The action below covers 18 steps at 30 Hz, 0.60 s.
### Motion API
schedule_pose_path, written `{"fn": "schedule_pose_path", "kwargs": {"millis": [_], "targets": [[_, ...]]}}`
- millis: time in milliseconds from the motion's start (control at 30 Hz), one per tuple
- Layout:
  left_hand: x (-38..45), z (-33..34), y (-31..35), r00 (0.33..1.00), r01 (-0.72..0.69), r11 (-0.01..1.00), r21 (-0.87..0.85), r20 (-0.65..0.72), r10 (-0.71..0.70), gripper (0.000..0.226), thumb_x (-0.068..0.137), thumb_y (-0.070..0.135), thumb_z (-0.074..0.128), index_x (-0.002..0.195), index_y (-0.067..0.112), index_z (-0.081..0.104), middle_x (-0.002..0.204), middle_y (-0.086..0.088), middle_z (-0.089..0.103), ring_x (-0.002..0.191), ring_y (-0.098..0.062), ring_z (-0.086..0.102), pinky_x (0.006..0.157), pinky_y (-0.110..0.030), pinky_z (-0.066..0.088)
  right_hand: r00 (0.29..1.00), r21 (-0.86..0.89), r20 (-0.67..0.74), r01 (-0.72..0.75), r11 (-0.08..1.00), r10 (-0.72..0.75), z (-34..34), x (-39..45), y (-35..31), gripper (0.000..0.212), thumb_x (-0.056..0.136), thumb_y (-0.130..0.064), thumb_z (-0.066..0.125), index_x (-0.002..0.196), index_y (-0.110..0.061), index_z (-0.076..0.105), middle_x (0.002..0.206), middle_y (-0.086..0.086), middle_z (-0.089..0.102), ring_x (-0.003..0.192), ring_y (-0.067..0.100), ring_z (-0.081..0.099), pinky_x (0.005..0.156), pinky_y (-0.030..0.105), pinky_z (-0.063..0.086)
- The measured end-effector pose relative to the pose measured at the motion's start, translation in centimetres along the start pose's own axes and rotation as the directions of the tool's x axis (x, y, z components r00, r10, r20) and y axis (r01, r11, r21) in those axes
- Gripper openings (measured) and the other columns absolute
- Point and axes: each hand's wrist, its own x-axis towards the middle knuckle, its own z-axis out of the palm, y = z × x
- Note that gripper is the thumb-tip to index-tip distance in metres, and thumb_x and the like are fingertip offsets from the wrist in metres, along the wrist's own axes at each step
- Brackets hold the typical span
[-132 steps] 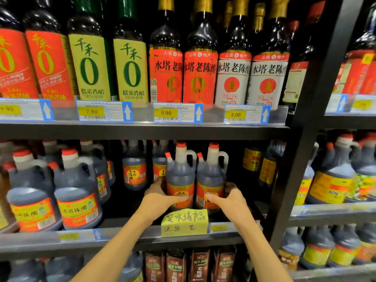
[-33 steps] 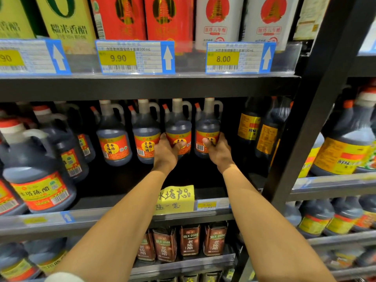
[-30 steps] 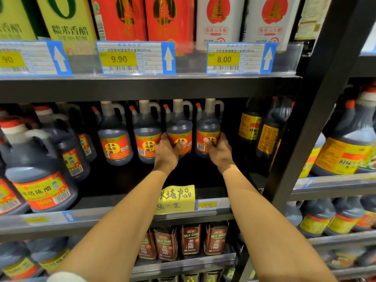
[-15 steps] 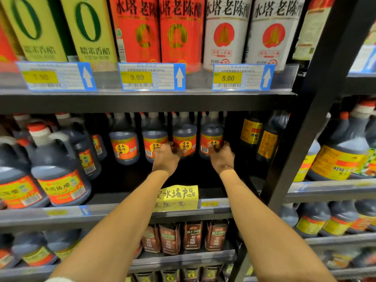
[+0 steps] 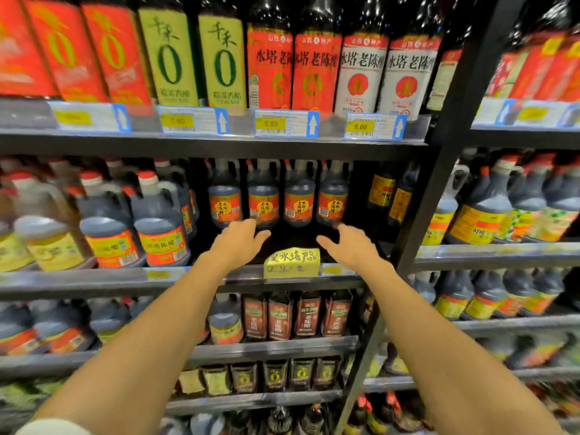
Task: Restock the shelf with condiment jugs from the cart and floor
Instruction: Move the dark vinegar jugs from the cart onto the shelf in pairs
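Note:
Several dark vinegar jugs with orange labels stand in a row deep on the middle shelf; the two on the right are one jug and another jug. My left hand hovers in front of the row with fingers spread, holding nothing. My right hand is likewise spread and apart from the jugs. Both hands are over the front part of the shelf, just behind a yellow handwritten note. The frame is blurred by motion.
Larger jugs fill the shelf's left side. Tall bottles and price tags sit on the shelf above. A black upright post bounds the bay on the right. Small brown cartons stand below.
Both hands let go of the two right-hand jugs, now pushed deep into the row, and drew back toward the shelf front with fingers spread. The view rose and pulled back.

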Motion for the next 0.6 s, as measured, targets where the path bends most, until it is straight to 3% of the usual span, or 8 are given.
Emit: {"fn": "schedule_pose_path", "kwargs": {"millis": [133, 267, 367, 467, 600], "targets": [[-5.5, -2.3, -0.4, 0.996, -0.081, 0.996, 0.034, 0.028, 0.08, 0.064, 0.102, 0.05, 0.046, 0.153, 0.012, 0.036, 0.15, -0.011, 0.049, 0.135, -0.033, 0.048, 0.104, -0.046, 0.045, 0.999, -0.05, 0.014, 0.047, 0.998, -0.047, -1.0, -5.5, -1.5, 0.075, 0.096, -0.063, 0.048, 0.154, -0.017, 0.035, 0.156, 0.004, 0.042, 0.14, 0.029, 0.043, 0.107, 0.048, 0.044], [-11.7, -3.8, -1.7, 0.995, -0.097, 0.994, -0.059, 0.022, 0.099, 0.064, 0.102, 0.047, 0.049, 0.153, 0.01, 0.036, 0.155, -0.011, 0.043, 0.141, -0.03, 0.042, 0.112, -0.043, 0.039, 0.995, -0.031, -0.018, 0.094, 0.995, -0.095, -1.0, -10.8, -4.6, 0.072, 0.096, -0.06, 0.052, 0.152, -0.018, 0.038, 0.154, 0.003, 0.045, 0.139, 0.028, 0.045, 0.107, 0.046, 0.043], [-16.8, -4.9, -3.8, 0.997, -0.078, 0.993, -0.087, 0.011, 0.079, 0.064, 0.1, 0.05, 0.05, 0.151, 0.013, 0.039, 0.15, -0.01, 0.049, 0.136, -0.029, 0.047, 0.108, -0.043, 0.043, 0.985, -0.063, -0.026, 0.169, 0.984, -0.171, -0.4, -14.4, -8.1, 0.063, 0.095, -0.054, 0.056, 0.147, -0.019, 0.046, 0.147, 0.004, 0.053, 0.133, 0.028, 0.05, 0.101, 0.043, 0.044], [-21.2, -7.1, -7.0, 0.999, -0.036, 0.997, -0.073, -0.016, 0.035, 0.062, 0.099, 0.052, 0.053, 0.149, 0.015, 0.043, 0.124, -0.011, 0.065, 0.109, -0.029, 0.063, 0.087, -0.04, 0.051, 0.96, -0.11, -0.005, 0.279, 0.954, -0.281, 1.0, -17.0, -12.0, 0.058, 0.093, -0.058, 0.055, 0.136, -0.02, 0.055, 0.134, 0.005, 0.062, 0.124, 0.03, 0.057, 0.093, 0.044, 0.05], [-26.5, -11.8, -12.8, 0.994, 0.093, 0.996, -0.009, -0.06, -0.094, 0.064, 0.098, 0.054, 0.052, 0.148, 0.016, 0.044, 0.139, -0.009, 0.058, 0.119, -0.029, 0.059, 0.093, -0.043, 0.052, 0.912, -0.129, 0.089, 0.409, 0.904, -0.4, 3.7, -18.8, -18.3, 0.069, 0.094, -0.064, 0.05, 0.145, -0.018, 0.047, 0.144, 0.006, 0.055, 0.129, 0.029, 0.053, 0.097, 0.045, 0.05]]}}
